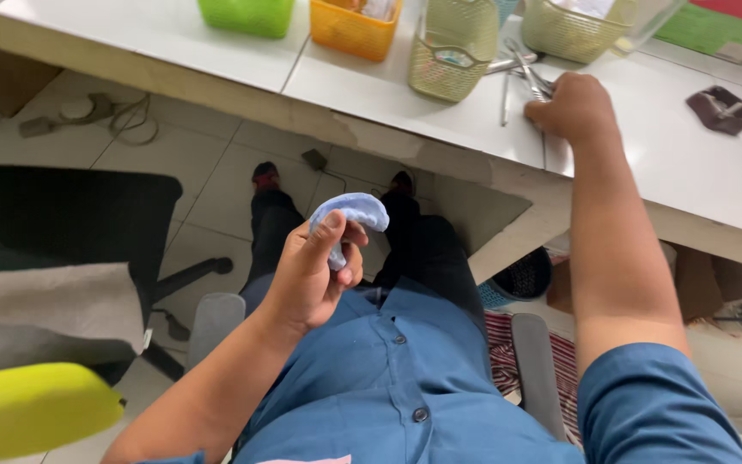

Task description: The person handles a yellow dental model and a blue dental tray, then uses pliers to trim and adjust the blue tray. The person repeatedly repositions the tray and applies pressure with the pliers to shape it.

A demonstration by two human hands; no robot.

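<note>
My left hand (311, 275) is raised over my lap and grips a pale blue, horseshoe-shaped dental cast (355, 211) between thumb and fingers. My right hand (570, 106) reaches out onto the white tiled counter (663, 163), its fingers closed among several metal hand tools (521, 73) lying there. Whether it has hold of one tool is hidden by the knuckles. I sit in a blue shirt and dark trousers, feet on the tiled floor.
Along the counter stand a green basket (246, 15), an orange basket (354, 27) and two pale woven baskets (454, 47). A dark small object (719, 109) lies at the right. A black chair (62, 223) with yellow cushion is at my left, a dark bin (521, 277) under the counter.
</note>
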